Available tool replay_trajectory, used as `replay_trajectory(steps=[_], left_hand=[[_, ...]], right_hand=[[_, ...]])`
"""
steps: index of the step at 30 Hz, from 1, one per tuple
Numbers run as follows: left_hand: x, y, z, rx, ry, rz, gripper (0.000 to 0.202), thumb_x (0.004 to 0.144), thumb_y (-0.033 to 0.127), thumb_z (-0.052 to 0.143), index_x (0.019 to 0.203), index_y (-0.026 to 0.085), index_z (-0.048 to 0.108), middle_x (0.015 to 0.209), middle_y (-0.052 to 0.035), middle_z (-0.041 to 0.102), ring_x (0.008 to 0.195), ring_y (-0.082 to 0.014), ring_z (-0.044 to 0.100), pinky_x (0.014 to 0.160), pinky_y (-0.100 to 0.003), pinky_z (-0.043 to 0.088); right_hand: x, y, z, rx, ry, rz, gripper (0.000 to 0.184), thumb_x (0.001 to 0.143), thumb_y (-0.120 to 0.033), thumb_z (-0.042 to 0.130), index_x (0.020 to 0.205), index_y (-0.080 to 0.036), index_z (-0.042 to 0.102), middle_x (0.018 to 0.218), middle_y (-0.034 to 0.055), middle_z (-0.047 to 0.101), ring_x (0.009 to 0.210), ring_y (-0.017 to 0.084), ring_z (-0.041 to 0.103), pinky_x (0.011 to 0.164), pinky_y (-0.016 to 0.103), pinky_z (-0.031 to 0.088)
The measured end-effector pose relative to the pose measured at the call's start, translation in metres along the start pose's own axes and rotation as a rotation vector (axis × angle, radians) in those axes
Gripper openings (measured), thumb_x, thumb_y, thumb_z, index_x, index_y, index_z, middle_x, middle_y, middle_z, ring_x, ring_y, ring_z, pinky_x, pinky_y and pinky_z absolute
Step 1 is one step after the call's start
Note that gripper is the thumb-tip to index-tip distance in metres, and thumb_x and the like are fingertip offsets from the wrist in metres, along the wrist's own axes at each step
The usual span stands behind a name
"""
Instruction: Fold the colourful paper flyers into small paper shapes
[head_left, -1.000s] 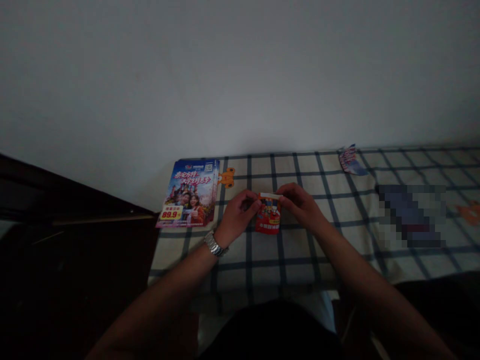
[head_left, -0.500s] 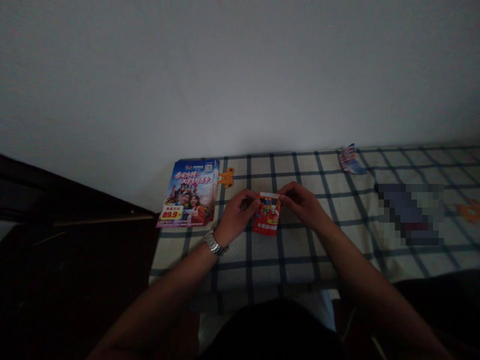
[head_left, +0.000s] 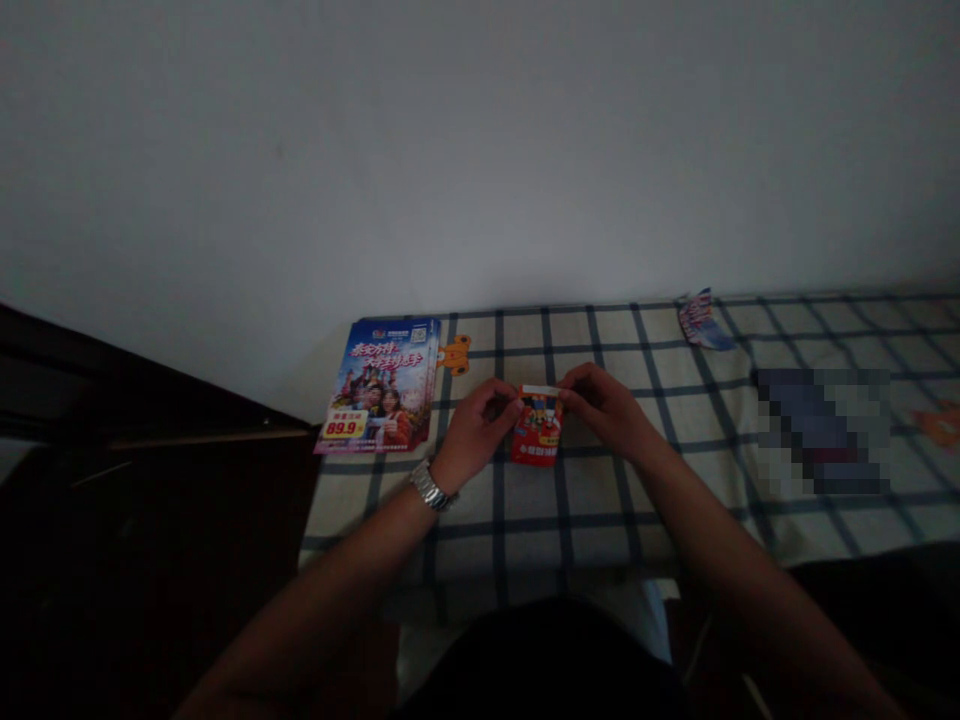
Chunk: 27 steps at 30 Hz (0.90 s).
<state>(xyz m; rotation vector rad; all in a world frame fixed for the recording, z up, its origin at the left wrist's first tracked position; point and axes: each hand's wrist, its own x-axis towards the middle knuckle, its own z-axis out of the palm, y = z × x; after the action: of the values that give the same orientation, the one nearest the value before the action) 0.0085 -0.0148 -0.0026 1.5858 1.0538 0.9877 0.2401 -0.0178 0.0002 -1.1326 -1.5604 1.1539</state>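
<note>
Between my two hands is a small red printed leaflet [head_left: 538, 430] with cartoon figures and a white strip along its top edge. My left hand [head_left: 481, 425], with a metal watch [head_left: 431, 487] at the wrist, pinches its upper left corner. The upper right corner is pinched by the thumb and fingers of my right hand [head_left: 600, 405]. The printing looks upside down from here. Left of my left hand lies a stack of blue and pink flyers [head_left: 379, 385] marked 89.9.
A checked cloth [head_left: 465, 545] covers the surface, which meets a pale wall [head_left: 480, 150] at the back. A curled piece of printed paper [head_left: 705, 322] lies at the back right. Nearer stands a dark pixelated object [head_left: 814, 425]. Dark floor shows at left.
The lower end of the red leaflet has swung slightly right and up, so it looks a bit shorter. Both hands keep their pinch and have hardly moved.
</note>
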Motion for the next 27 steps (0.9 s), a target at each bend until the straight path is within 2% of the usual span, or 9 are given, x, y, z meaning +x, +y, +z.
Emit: replay_trajectory(steps=[9,12,16,18,22,24,27], left_hand=[[0.001,-0.002,0.0,0.037,0.007,0.017,0.02,0.096,0.04,0.063,0.095,0.02,0.062,0.091,-0.0023,0.066,0.082,-0.0165,0.063,0.076,-0.027,0.05],[0.001,-0.002,0.0,0.023,0.004,0.012,0.02,0.096,0.04,0.063,0.096,0.02,0.062,0.09,-0.002,0.066,0.081,-0.016,0.063,0.075,-0.027,0.05],[0.0,-0.002,0.001,0.009,0.014,-0.002,0.022,0.095,0.042,0.063,0.096,0.02,0.062,0.091,-0.0024,0.066,0.081,-0.0166,0.063,0.075,-0.027,0.05],[0.0,-0.001,0.001,0.015,0.014,0.004,0.023,0.094,0.042,0.064,0.095,0.02,0.062,0.091,-0.0024,0.066,0.082,-0.0168,0.063,0.075,-0.027,0.05],[0.0,0.001,0.003,-0.002,-0.008,0.024,0.021,0.094,0.04,0.065,0.092,0.019,0.061,0.088,-0.0013,0.065,0.081,-0.0159,0.062,0.076,-0.026,0.049],[0.0,0.002,0.003,-0.026,-0.022,0.02,0.021,0.094,0.039,0.066,0.091,0.019,0.061,0.087,-0.0008,0.064,0.08,-0.0153,0.061,0.074,-0.026,0.049],[-0.001,0.003,0.004,-0.035,-0.025,0.006,0.021,0.093,0.04,0.066,0.091,0.019,0.061,0.086,-0.0008,0.064,0.079,-0.0149,0.06,0.074,-0.025,0.049]], right_hand=[[0.002,0.005,-0.003,-0.149,0.007,0.025,0.029,0.094,-0.052,0.065,0.097,-0.024,0.058,0.088,0.0026,0.068,0.081,0.02,0.065,0.072,0.033,0.051],[0.002,0.004,-0.001,-0.112,0.016,0.019,0.028,0.095,-0.051,0.064,0.098,-0.024,0.058,0.086,0.0016,0.066,0.079,0.019,0.064,0.072,0.033,0.052],[0.001,0.0,0.006,-0.026,0.038,0.031,0.034,0.092,-0.053,0.066,0.11,-0.025,0.059,0.094,0.003,0.068,0.085,0.02,0.066,0.075,0.034,0.054],[0.001,-0.003,0.01,-0.018,0.032,0.052,0.037,0.09,-0.055,0.067,0.112,-0.025,0.062,0.094,0.0035,0.07,0.082,0.02,0.066,0.071,0.033,0.054],[0.002,-0.005,0.015,-0.082,0.037,0.092,0.036,0.087,-0.057,0.07,0.103,-0.024,0.069,0.076,0.0003,0.065,0.062,0.016,0.055,0.054,0.029,0.043],[0.002,-0.006,0.016,-0.116,0.059,0.096,0.034,0.087,-0.055,0.07,0.099,-0.023,0.07,0.068,-0.0016,0.06,0.055,0.014,0.048,0.049,0.027,0.037],[0.001,-0.008,0.017,-0.158,0.084,0.086,0.033,0.087,-0.055,0.069,0.095,-0.022,0.071,0.066,-0.0022,0.058,0.053,0.013,0.044,0.048,0.027,0.034]])
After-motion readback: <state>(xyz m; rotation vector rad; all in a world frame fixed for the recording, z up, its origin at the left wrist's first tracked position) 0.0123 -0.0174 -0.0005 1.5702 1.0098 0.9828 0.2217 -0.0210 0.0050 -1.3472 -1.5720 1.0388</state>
